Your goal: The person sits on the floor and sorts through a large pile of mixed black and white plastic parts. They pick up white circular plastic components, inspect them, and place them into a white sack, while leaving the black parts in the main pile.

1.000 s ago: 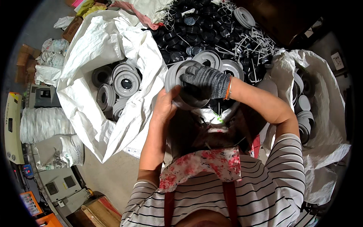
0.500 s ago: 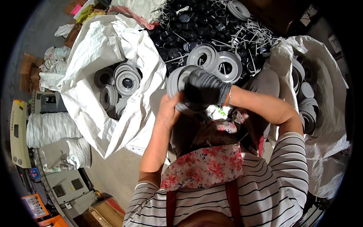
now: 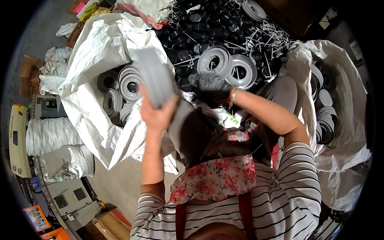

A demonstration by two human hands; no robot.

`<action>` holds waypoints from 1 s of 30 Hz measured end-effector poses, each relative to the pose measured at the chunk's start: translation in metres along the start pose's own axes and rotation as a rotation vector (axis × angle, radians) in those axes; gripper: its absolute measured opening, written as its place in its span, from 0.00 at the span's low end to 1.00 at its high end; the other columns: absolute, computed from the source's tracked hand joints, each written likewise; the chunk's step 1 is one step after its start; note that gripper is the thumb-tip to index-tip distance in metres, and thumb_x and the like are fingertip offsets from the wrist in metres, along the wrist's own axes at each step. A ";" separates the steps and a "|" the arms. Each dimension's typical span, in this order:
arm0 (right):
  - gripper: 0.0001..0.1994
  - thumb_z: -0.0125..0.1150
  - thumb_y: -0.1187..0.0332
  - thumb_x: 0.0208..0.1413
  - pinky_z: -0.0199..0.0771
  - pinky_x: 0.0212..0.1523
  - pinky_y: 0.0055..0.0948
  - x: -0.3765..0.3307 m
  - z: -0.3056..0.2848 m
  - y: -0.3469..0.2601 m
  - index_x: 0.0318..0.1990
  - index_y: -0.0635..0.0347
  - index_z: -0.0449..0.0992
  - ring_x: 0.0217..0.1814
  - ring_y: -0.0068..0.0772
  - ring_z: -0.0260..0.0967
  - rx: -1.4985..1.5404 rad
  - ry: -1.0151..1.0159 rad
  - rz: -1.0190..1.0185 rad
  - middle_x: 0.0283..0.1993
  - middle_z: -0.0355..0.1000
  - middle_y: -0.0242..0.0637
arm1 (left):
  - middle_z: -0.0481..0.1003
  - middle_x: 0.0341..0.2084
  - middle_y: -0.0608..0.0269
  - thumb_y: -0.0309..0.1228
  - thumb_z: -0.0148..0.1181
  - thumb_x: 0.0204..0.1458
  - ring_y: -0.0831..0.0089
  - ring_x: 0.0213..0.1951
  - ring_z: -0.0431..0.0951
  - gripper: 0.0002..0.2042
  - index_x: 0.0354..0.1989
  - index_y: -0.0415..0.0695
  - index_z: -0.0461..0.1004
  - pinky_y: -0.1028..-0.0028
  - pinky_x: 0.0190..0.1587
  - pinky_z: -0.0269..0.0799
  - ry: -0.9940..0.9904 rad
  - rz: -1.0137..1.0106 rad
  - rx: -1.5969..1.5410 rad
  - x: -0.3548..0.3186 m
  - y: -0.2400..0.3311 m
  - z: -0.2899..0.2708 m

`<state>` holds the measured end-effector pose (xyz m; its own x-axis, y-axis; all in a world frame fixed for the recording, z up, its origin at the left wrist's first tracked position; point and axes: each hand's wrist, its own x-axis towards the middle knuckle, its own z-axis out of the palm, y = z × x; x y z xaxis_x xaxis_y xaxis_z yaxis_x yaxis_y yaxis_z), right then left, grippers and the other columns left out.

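Note:
My left hand (image 3: pixel 159 114) is bare and grips a grey round plastic disc (image 3: pixel 154 78), blurred by motion, held over the edge of the open white sack (image 3: pixel 94 52). Inside that sack lie several grey round discs (image 3: pixel 129 84). My right hand (image 3: pixel 211 86) wears a grey knit glove and rests on the heap by two grey ring-shaped discs (image 3: pixel 218 61), (image 3: pixel 244 72); I cannot tell whether it holds anything. Behind them spreads a pile of black round parts and white plastic strips (image 3: pixel 224 28).
A second white sack (image 3: pixel 344 100) with more grey discs stands at the right. On the left floor are filled white bags (image 3: pixel 48 136), a cream machine (image 3: pixel 18 140), grey boxes (image 3: pixel 66 198) and cardboard (image 3: pixel 110 224). A floral apron (image 3: pixel 218 176) covers my lap.
My left hand has swung left with the grey disc toward the left sack. My gloved right hand let go of it and dropped to the ring discs in the pile.

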<state>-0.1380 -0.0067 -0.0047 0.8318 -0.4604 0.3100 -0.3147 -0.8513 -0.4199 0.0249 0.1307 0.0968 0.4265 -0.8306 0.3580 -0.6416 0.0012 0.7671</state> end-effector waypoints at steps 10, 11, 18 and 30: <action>0.30 0.63 0.57 0.41 0.66 0.55 0.36 -0.004 -0.014 0.120 0.53 0.62 0.68 0.52 0.49 0.68 0.021 0.203 0.914 0.50 0.71 0.51 | 0.51 0.65 0.50 0.34 0.72 0.31 0.49 0.67 0.44 0.51 0.67 0.44 0.47 0.55 0.67 0.36 -0.532 0.285 0.269 0.018 -0.010 0.057; 0.30 0.64 0.59 0.40 0.67 0.53 0.36 -0.006 -0.017 0.120 0.53 0.62 0.68 0.51 0.49 0.69 0.079 0.198 0.918 0.49 0.72 0.51 | 0.53 0.64 0.52 0.34 0.73 0.29 0.50 0.67 0.47 0.51 0.67 0.48 0.50 0.48 0.65 0.36 -0.460 0.449 0.362 0.005 -0.025 0.075; 0.30 0.65 0.49 0.41 0.68 0.51 0.35 -0.004 -0.072 0.069 0.47 0.64 0.72 0.49 0.46 0.70 0.365 -0.186 0.975 0.44 0.73 0.50 | 0.68 0.48 0.52 0.34 0.70 0.32 0.53 0.59 0.61 0.40 0.60 0.43 0.61 0.50 0.64 0.43 -0.653 0.419 0.287 0.017 -0.040 0.113; 0.21 0.59 0.57 0.47 0.66 0.55 0.41 0.049 -0.005 0.193 0.45 0.62 0.74 0.52 0.51 0.68 -0.293 -0.470 0.642 0.48 0.71 0.52 | 0.75 0.35 0.58 0.31 0.62 0.49 0.70 0.37 0.76 0.16 0.45 0.39 0.70 0.70 0.43 0.72 -0.401 -0.663 -0.757 0.062 -0.052 0.127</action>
<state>-0.1601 -0.1951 -0.0659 0.5346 -0.7794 -0.3267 -0.8426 -0.5212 -0.1356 0.0037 0.0090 0.0116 0.2159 -0.9140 -0.3435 0.2583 -0.2858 0.9228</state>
